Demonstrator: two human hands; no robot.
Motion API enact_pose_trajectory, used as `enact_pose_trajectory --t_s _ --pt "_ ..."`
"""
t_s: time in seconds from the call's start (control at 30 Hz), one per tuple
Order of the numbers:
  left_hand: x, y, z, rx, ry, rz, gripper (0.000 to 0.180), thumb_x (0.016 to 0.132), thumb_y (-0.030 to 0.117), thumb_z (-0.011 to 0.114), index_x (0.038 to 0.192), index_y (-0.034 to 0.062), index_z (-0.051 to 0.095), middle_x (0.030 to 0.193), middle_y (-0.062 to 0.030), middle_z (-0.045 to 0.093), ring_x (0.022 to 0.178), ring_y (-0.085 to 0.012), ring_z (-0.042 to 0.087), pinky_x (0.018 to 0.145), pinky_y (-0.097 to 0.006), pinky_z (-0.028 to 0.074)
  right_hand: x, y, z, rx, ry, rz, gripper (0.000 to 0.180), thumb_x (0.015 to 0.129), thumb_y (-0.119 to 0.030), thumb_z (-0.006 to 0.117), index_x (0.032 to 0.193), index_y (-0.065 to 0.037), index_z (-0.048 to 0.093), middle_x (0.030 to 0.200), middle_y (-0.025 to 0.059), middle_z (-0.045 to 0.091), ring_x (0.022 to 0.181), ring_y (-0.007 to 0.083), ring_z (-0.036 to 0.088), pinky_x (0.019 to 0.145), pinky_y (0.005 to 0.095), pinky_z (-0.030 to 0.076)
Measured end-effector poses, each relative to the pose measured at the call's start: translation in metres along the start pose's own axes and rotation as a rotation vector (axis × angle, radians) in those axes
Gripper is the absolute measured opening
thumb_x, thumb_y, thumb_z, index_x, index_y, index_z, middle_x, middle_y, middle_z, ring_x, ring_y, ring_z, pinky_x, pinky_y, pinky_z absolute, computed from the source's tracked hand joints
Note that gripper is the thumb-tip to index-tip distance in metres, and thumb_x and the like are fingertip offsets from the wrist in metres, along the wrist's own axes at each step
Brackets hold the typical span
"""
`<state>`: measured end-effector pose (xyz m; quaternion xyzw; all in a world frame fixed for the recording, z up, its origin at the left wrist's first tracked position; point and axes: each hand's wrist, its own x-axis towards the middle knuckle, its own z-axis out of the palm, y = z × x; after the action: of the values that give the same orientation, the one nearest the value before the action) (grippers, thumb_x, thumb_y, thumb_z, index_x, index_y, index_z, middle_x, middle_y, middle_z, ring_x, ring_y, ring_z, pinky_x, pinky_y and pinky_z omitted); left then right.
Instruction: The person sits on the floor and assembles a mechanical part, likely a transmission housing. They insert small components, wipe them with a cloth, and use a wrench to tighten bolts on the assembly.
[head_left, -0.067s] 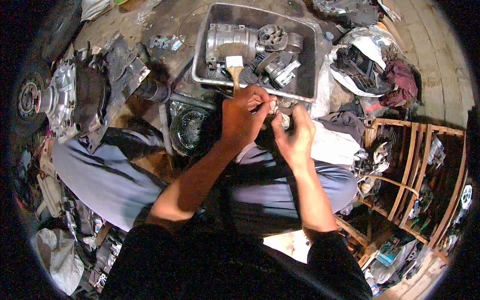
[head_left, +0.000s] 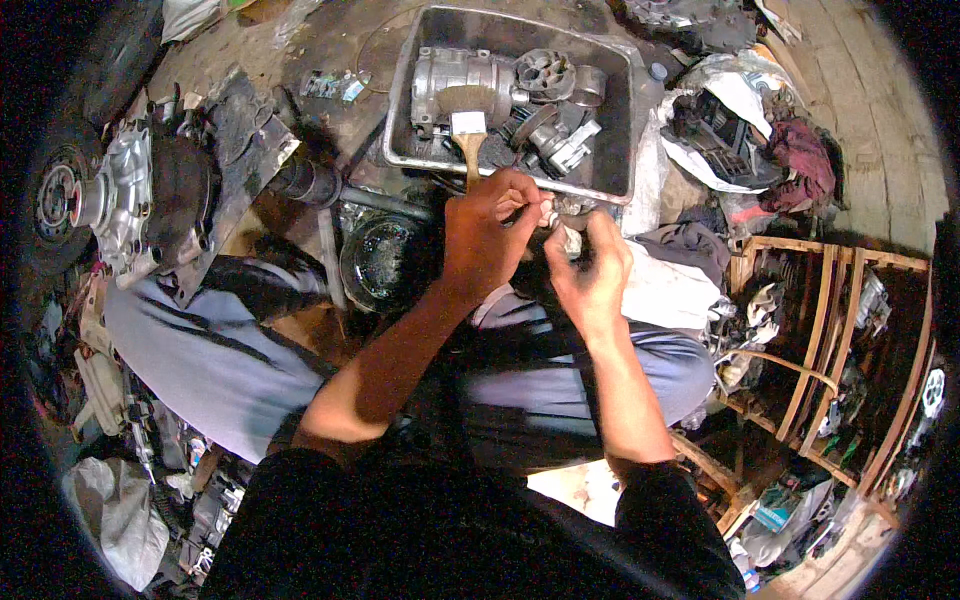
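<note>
Small whitish piece (head_left: 547, 213), irregular, pinched in the grip of left hand (head_left: 490, 228) and right hand (head_left: 592, 270), just off the near edge of tray (head_left: 622, 120). Flat brush (head_left: 468, 126), wooden handle, crossing that edge. Cylindrical metal housing (head_left: 445, 78), toward far-left corner.

Both forearms rise from the lower part of the frame and converge just above its centre. The left forearm (head_left: 390, 355) slants up rightward to the left hand (head_left: 495, 225), fingers curled, thumb and forefinger pinched. Just beside it, the right hand (head_left: 595, 265) bends its thumb and fingers inward, leaning leftward.
</note>
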<state>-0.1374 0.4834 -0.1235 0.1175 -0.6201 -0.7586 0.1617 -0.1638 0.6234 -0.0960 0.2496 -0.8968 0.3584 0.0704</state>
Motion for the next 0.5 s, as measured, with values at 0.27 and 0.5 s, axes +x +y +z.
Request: enact_pose_trajectory --t_s 0.27,0.5 --pt "-0.003 -0.008 0.003 0.022 0.019 0.048 0.009 0.085 -0.006 0.066 0.088 -0.0004 0.060 0.085 -0.0107 0.072 0.084 -0.0165 0.073 0.073 -0.028 0.058 0.003 -0.003 0.002 0.028 0.064 -0.058 0.013 0.079 0.001 0.068 0.087 0.001 0.057 0.081 0.0198 0.058 0.076 0.0396 0.061 0.066 0.0442 0.048" --pt "0.003 0.001 -0.006 0.099 -0.020 0.022 0.008 0.086 -0.004 0.066 0.092 -0.0007 0.062 0.083 -0.0091 0.070 0.082 -0.0164 0.072 0.073 -0.027 0.056 0.006 -0.005 0.005 0.043 0.109 -0.052 0.011 0.078 0.002 0.067 0.083 0.001 0.057 0.078 0.0190 0.059 0.072 0.0391 0.061 0.067 0.0440 0.048"
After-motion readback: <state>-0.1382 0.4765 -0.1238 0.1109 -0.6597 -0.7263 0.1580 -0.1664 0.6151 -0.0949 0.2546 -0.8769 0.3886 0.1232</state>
